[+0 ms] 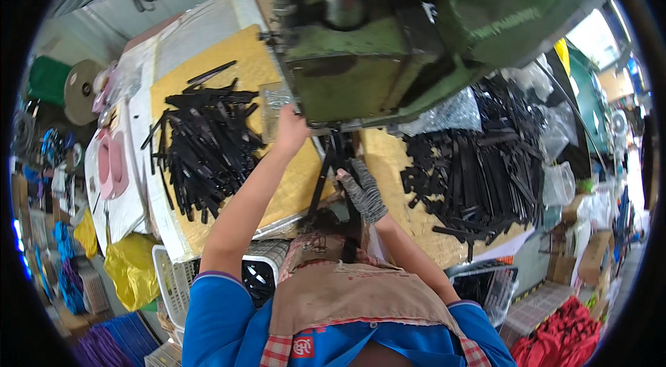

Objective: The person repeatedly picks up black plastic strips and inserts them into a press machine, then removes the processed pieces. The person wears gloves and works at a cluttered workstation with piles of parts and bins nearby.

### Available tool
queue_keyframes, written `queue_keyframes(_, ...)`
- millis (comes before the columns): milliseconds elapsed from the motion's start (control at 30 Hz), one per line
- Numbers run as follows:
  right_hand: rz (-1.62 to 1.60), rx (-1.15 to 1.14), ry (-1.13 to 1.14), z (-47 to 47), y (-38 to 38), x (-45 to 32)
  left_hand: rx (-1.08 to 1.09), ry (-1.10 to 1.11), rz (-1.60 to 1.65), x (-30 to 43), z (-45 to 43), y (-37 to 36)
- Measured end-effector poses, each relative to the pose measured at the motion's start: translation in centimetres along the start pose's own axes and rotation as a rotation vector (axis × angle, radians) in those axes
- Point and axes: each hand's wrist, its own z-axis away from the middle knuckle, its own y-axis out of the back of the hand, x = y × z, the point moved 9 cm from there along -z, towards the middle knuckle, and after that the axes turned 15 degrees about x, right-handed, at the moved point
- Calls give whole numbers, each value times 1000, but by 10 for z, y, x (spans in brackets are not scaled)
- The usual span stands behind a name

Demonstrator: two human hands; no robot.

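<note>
My bare left hand (pixel 291 132) is raised at the lower left edge of a green press head (pixel 346 88). Its fingertips are partly hidden there, so its grip does not show. Just beside it lies a clear plastic piece (pixel 274 101). My right hand (pixel 364 192), in a grey knitted fingerless glove, rests by the narrow dark gap under the press. Black strips (pixel 320 185) lie in front of it; whether its fingers hold one cannot be made out. The press head hides whatever is directly beneath it.
Black strips are heaped on the yellow board (pixel 299 190) at left, in a pile (pixel 208 153), and at right in a larger pile (pixel 478 174). A white plastic basket (pixel 171 276) stands below left, a crate (pixel 484 286) below right. Pink trays (pixel 112 166) lie far left.
</note>
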Motion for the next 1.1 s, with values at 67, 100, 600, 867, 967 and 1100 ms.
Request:
queue_keyframes(67,-43,-44,-86,8,7,-16,-59,125,25,-7,12,2)
queue_keyframes(100,-16,-123,-34,10,11,-23,-71,-124,-143,-11,9,7)
queue_keyframes(600,1068,242,474,-61,178,-25,42,-235,-237,10,49,-17)
queue_keyframes(867,820,135,315,-78,161,-28,72,-190,-116,2,50,-10)
queue_keyframes(967,872,73,299,-80,162,-25,46,-188,-176,7,52,-11)
queue_keyframes(1100,823,110,269,-78,162,-30,126,-544,-363,14,55,-11)
